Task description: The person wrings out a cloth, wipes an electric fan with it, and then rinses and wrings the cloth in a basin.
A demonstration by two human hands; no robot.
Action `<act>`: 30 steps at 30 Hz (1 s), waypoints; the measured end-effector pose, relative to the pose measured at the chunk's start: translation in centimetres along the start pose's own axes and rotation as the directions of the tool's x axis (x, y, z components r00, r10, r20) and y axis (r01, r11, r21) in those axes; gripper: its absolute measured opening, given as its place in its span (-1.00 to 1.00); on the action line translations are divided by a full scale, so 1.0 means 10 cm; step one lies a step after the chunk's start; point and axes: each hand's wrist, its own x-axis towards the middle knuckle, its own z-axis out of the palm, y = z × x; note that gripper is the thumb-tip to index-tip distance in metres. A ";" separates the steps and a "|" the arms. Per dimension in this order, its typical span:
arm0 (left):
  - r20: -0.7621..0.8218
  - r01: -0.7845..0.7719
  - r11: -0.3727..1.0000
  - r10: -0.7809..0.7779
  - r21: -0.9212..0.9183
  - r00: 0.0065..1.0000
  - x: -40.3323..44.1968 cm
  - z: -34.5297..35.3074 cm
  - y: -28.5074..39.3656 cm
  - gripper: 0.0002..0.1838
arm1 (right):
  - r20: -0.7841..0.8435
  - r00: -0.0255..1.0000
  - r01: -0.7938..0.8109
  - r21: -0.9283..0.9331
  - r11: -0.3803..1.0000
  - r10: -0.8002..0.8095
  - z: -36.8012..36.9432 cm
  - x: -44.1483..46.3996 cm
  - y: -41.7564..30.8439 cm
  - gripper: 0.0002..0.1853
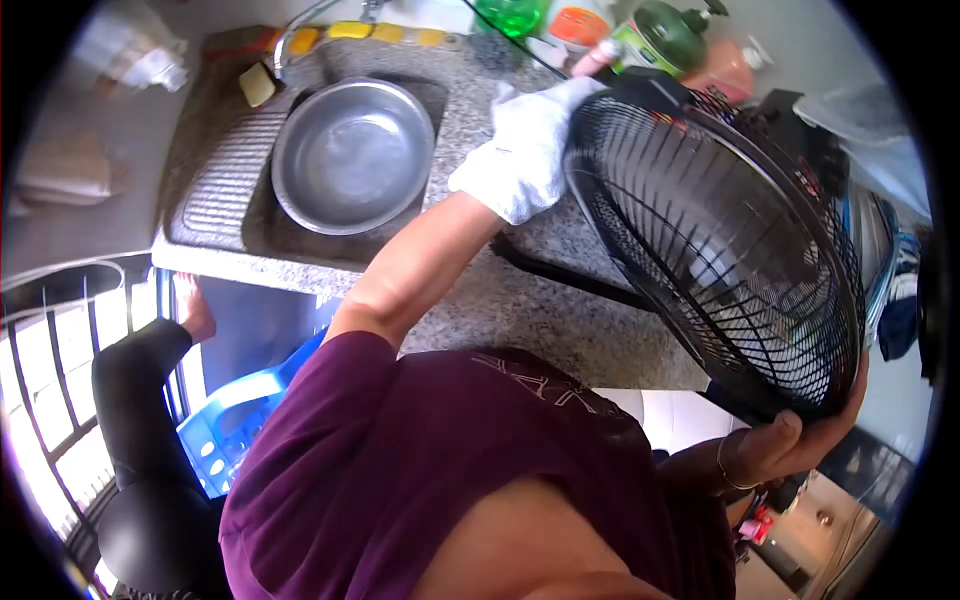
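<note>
Left hand [540,125]: fingers hidden inside the white cloth [510,180].
Right hand [790,445]: fingers partly hidden by the black wire guard [720,290].
Guard's far side: tangled behind the mesh, details unclear.
Green bottle [510,14], beyond the left hand: cut off by the top edge.
Clear plastic [130,60], far left of the left hand: blurred, contents unclear.
Shirt lettering [550,385], between the hands: creased, unreadable.
Blue plastic seat [235,420], left of the left forearm: partly behind the sleeve.

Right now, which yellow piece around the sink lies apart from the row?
The pale piece, left of the spout; the brighter pieces form the back row.
</note>
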 end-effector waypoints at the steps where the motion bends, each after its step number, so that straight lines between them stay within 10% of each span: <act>1: 0.073 -0.146 0.933 0.130 0.330 0.989 -0.11 0.06 0.02 -0.60 | 0.009 1.000 -0.008 -0.017 1.000 0.008 0.03 0.00 -0.02 0.00; 2: 0.190 -0.300 0.737 0.233 0.605 0.954 -0.21 0.12 0.07 -0.58 | 0.002 1.000 -0.025 0.000 1.000 0.025 0.06 0.01 -0.03 0.02; 6: -0.058 -0.135 0.875 0.182 0.466 0.982 -0.17 0.13 0.07 -0.63 | -0.029 0.999 -0.038 -0.015 0.999 0.037 0.03 0.05 -0.06 0.06; 7: 0.023 -0.148 0.349 0.339 0.925 0.941 -0.31 0.21 0.16 -0.69 | -0.019 0.999 -0.037 -0.022 0.999 0.037 0.04 0.04 -0.07 0.06; 8: 0.022 -0.146 0.350 0.335 0.925 0.942 -0.39 0.20 0.15 -0.69 | -0.017 0.999 -0.040 -0.025 0.999 0.040 0.04 0.04 -0.08 0.06; 10: 0.231 -0.184 -0.146 0.472 0.972 0.851 -0.49 0.16 0.12 -0.67 | -0.021 0.998 -0.067 -0.034 0.997 0.066 0.05 0.04 -0.10 0.07; 11: 0.172 -0.302 0.221 0.466 0.927 0.868 -0.35 0.05 0.07 -0.64 | -0.026 0.997 -0.067 -0.032 0.997 0.066 0.06 0.04 -0.09 0.07; 12: 0.171 -0.301 0.221 0.465 0.928 0.869 -0.33 -0.07 0.00 -0.64 | -0.025 0.998 -0.058 -0.042 0.997 0.057 0.05 0.04 -0.09 0.07; 15: 0.377 -0.169 -0.488 0.367 0.856 0.851 -0.48 0.14 0.07 -0.62 | -0.024 0.998 -0.058 -0.022 0.998 0.057 0.06 0.02 -0.12 0.07; 22: 0.466 -0.211 -0.530 0.408 0.821 0.785 -0.42 -0.01 -0.09 -0.66 | -0.013 0.998 -0.067 0.147 0.987 0.069 0.03 0.04 -0.04 0.00; 27: 0.324 -0.220 -0.257 0.496 0.941 0.805 -0.14 -0.35 -0.37 -0.65 | -0.055 0.992 -0.101 0.157 0.982 0.110 0.08 0.09 -0.15 -0.32; 30: 0.332 -0.125 -0.399 0.507 0.908 0.796 -0.32 -0.20 -0.34 -0.64 | -0.035 0.994 -0.096 0.165 0.982 0.103 0.04 0.09 -0.10 -0.33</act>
